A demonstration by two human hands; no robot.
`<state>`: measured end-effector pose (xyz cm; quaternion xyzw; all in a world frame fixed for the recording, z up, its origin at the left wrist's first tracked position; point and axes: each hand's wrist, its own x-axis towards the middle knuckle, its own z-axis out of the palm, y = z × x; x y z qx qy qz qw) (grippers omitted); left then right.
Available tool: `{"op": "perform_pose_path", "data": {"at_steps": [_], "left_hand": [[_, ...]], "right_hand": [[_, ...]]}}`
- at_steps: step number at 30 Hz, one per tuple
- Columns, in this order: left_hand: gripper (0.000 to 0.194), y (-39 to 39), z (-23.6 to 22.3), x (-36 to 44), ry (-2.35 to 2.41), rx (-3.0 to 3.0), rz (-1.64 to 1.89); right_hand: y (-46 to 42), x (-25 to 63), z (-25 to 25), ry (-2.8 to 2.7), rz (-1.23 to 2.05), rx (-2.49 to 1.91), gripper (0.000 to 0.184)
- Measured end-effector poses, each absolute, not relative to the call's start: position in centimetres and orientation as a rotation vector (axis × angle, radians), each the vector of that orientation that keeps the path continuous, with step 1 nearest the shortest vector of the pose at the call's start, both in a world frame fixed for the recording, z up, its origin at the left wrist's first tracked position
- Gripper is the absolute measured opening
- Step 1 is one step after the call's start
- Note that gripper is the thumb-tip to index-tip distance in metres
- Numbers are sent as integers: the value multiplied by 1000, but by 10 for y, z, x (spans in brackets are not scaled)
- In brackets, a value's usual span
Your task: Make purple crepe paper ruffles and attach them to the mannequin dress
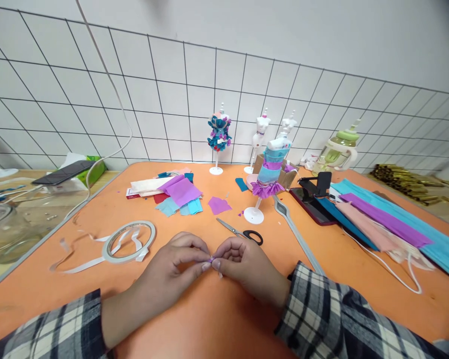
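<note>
My left hand [179, 264] and my right hand [237, 262] meet at the front middle of the orange table, both pinching a tiny scrap of purple crepe paper [211, 260]. Most of the scrap is hidden by my fingertips. Just beyond my right hand lie scissors [243, 232] with black handles, blades slightly apart. Left of my left hand is a roll of double-sided tape [151, 239] with loose white strips. Farther back, a purple paper piece [219, 205] lies flat. A small mannequin [271, 169] wears a blue and purple paper dress.
Folded crepe paper sheets [181, 192] are piled back left, and long paper strips [385, 214] lie at the right. Behind stand a mannequin with dark blue ruffles [219, 132] and two white mannequins. A phone [314, 207], a grey strap [299, 237] and a green-lidded bottle [336, 152] are to the right.
</note>
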<state>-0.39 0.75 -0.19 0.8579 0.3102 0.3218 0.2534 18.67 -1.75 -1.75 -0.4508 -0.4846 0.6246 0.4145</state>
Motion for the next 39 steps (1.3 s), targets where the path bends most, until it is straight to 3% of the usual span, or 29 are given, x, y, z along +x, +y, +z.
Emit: {"op": "perform_pose_path", "data": {"at_steps": [8, 13, 19, 25, 28, 36, 39], "left_hand": [[23, 7, -7, -7, 1029, 2343, 855], [11, 3, -8, -11, 1082, 2472, 1020], [14, 7, -3, -9, 904, 2062, 801], [23, 12, -4, -9, 692, 1711, 631], [25, 12, -8, -8, 725, 1655, 696], [36, 17, -10, -18, 809, 1658, 817], [21, 15, -5, -21, 861, 2030, 858]], "right_hand": [[-22, 182, -15, -1380, 1156, -1218, 4], [-27, 181, -19, -1443, 1166, -1184, 3], [-29, 184, -18, -1574, 1019, -1069, 6], [-32, 182, -19, -1540, 1129, -970, 12], [-31, 182, -18, -1547, 1123, -1005, 4], [-30, 182, -14, -1579, 1126, -1071, 2], [-30, 182, -13, -1548, 1115, -1098, 2]]}}
